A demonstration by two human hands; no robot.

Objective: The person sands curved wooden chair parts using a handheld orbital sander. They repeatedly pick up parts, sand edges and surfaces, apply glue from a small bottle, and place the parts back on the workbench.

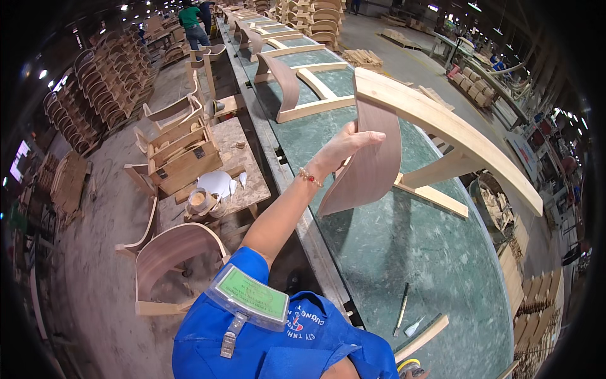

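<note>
My left hand (353, 145) is closed round the edge of a curved brown veneer back panel, its thumb lying across the face. The panel belongs to a wooden chair frame (454, 120), which stands tilted on the green-topped conveyor table (429, 252). A long pale curved rail reaches from the panel to the right, with a leg and lower bar beneath. My right hand (416, 374) is almost wholly cut off by the lower edge, beside a yellow-rimmed round tool (409, 364); its grip is hidden. Close by lie a curved wooden piece (423, 338), a brush (401, 309) and a small white nozzle-tipped bottle (413, 326).
More chair frames (297, 88) line the table ahead. At left, a low bench (246, 151) carries a wooden box (183, 158), cups and white bottles. A chair frame (177, 259) stands near my left side. A bin of offcuts (495, 202) is at right. A person (191, 25) works far ahead.
</note>
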